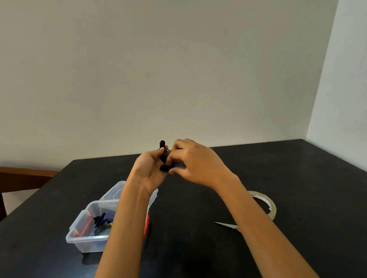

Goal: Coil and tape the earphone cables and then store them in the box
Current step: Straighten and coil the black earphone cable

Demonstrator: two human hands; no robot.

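Pinching black earphone coil [163,159] between left hand [149,169] and right hand [195,162] fingers [173,157], above tabletop [301,184]. Risk: coil springs loose if grip eases before taping; tape roll [271,206] well apart.

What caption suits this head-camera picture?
Both hands, left and right, hold black earphones above the table.

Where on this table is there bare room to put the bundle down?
Bare black table lies between the clear plastic box and the scissors; more beyond the clear tape roll. It is crowded around the box.
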